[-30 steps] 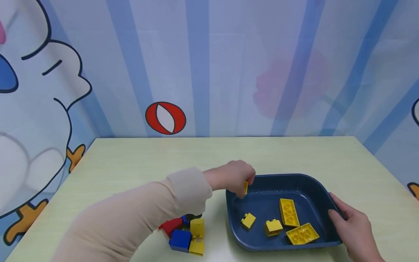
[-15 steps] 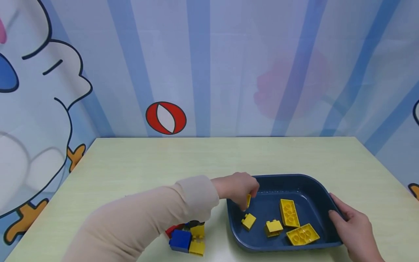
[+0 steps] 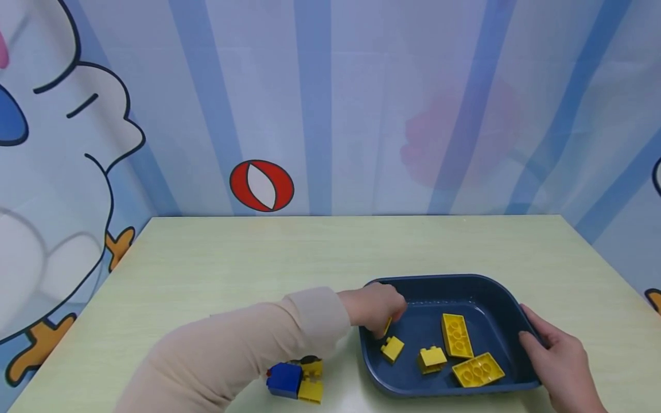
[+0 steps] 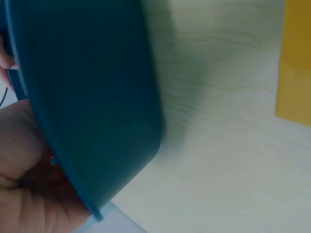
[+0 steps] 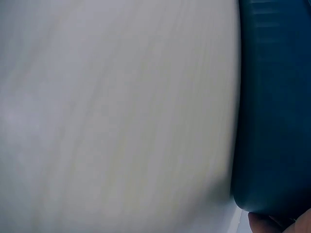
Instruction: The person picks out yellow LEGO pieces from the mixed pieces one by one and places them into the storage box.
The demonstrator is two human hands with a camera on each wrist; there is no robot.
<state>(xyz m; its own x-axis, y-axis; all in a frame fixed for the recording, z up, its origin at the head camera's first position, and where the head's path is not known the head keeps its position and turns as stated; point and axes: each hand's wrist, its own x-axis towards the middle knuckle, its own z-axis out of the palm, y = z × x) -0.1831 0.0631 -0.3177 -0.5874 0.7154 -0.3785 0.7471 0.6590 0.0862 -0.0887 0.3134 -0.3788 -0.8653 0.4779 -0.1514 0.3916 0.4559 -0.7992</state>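
Note:
My left hand (image 3: 376,307) reaches over the left end of a dark blue tray (image 3: 454,279) and pinches a yellow toy brick (image 3: 387,326), mostly hidden by the fingers. My right hand (image 3: 560,358) grips the tray's right side, thumb over the rim. Inside the tray lie a small yellow brick (image 3: 392,349), a yellow brick with its studs up (image 3: 431,359) and two longer yellow bricks (image 3: 457,335), (image 3: 478,370) showing hollow sides. In the left wrist view the tray's outer wall (image 4: 97,97) stands beside the left hand (image 4: 29,170).
Left of the tray, partly under the left sleeve, sit a blue brick (image 3: 285,380) and yellow bricks (image 3: 310,391). The pale table (image 3: 248,252) reaches back to a printed cloth backdrop (image 3: 356,115).
My left hand has come lower and nearer into the tray's left end with the yellow brick. The sleeve now covers the red brick beside the tray. My right hand has stayed put.

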